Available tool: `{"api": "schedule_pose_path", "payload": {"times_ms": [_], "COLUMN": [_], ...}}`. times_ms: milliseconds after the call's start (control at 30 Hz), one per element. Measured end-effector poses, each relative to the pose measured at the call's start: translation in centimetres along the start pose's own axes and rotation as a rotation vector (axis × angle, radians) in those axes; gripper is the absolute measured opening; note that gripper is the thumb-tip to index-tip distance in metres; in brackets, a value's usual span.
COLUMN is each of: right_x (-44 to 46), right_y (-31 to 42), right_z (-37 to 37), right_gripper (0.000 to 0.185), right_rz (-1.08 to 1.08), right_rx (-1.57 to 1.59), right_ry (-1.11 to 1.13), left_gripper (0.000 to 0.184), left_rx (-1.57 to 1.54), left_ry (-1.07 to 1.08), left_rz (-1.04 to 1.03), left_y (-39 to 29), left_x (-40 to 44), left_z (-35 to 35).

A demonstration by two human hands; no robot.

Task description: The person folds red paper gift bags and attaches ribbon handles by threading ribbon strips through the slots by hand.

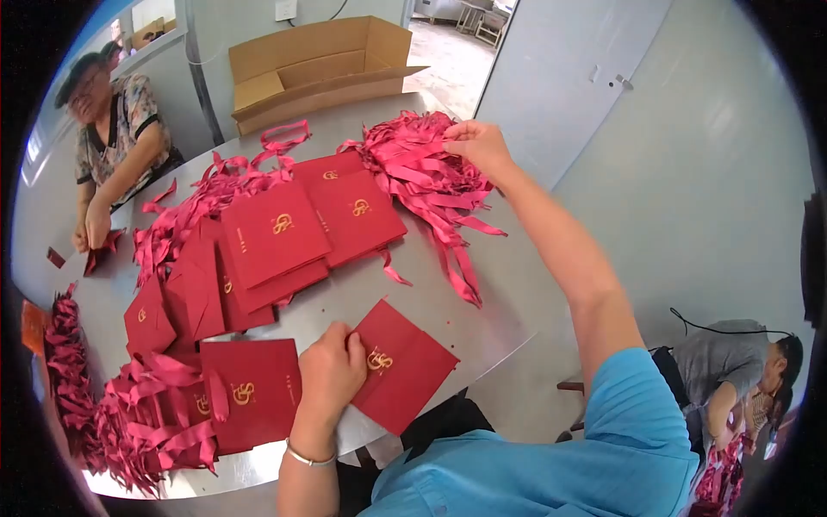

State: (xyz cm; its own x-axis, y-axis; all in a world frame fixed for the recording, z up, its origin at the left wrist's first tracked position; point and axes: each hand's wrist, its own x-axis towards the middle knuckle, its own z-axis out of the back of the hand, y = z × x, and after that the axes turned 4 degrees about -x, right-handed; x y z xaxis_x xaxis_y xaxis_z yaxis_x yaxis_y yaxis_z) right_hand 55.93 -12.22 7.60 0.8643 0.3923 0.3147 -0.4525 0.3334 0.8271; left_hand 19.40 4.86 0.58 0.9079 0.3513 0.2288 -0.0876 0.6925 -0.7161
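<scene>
My left hand [332, 370] is closed on the left edge of a flat red paper bag [405, 366] with a gold logo, held tilted above the table's near edge. My right hand [479, 145] reaches to the far side, its thumb and fingertips pinching a ribbon at the edge of a heap of pink ribbons [422, 164]. Just left of that heap lie stacked red bags [276, 237] with the same gold logo. Another red bag [251, 392] lies flat beside my left hand, with a ribbon over its left side.
Finished-looking bags with ribbons [164, 414] cover the table's near left corner. More loose ribbons [207, 202] lie behind the stack. An open cardboard box [319, 73] stands at the far edge. One person [121, 138] works across the table at left; another [732, 370] sits at lower right.
</scene>
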Motion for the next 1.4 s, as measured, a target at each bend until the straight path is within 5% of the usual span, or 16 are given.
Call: {"api": "schedule_pose_path", "payload": {"times_ms": [167, 333, 400, 567, 633, 767, 867, 967, 1300, 1400], "right_x": [-0.5, -0.2, 0.0, 2.5, 4.3, 6.0, 5.3, 4.3, -4.0, -9.6], "right_y": [-1.0, -0.3, 0.6, 7.2, 9.6, 14.8, 16.7, 20.0, 24.0, 22.6], "right_z": [-1.7, -3.1, -3.8, -3.6, -3.3, -3.3, -2.8, -1.9, -0.3, -0.4], "right_gripper": [0.016, 0.013, 0.012, 0.012, 0.013, 0.017, 0.017, 0.023, 0.033, 0.024], "right_rz": [-0.050, -0.062, 0.131, 0.156, 0.367, 0.411, 0.424, 0.502, 0.350, 0.508], "right_rx": [0.454, 0.496, 0.376, 0.365, -0.009, 0.349, 0.260, 0.389, 0.457, 0.002], "right_ry": [-0.087, -0.066, -0.147, -0.226, -0.067, -0.219, -0.012, -0.310, -0.039, -0.048], "left_gripper": [0.013, 0.013, 0.010, 0.012, 0.012, 0.018, 0.021, 0.020, 0.021, 0.021], "left_rx": [-0.043, -0.075, -0.091, -0.069, -0.059, -0.058, 0.000, 0.003, -0.084, -0.213], "left_ry": [-0.004, 0.005, 0.000, -0.026, -0.035, 0.008, -0.013, -0.016, -0.015, 0.047], "left_rz": [0.011, 0.088, 0.077, 0.052, 0.042, 0.095, 0.091, 0.075, 0.018, -0.019], "left_y": [0.1, 0.0, -0.2, 0.1, 0.0, 0.1, 0.1, 0.6, 1.3, 2.1], "left_x": [0.3, 0.7, 0.7, 0.6, 0.6, 0.4, 0.3, 0.1, 0.1, 0.0], "left_z": [-0.1, 0.1, 0.3, 0.0, -0.1, 0.2, 0.1, -0.2, -0.1, -0.2]}}
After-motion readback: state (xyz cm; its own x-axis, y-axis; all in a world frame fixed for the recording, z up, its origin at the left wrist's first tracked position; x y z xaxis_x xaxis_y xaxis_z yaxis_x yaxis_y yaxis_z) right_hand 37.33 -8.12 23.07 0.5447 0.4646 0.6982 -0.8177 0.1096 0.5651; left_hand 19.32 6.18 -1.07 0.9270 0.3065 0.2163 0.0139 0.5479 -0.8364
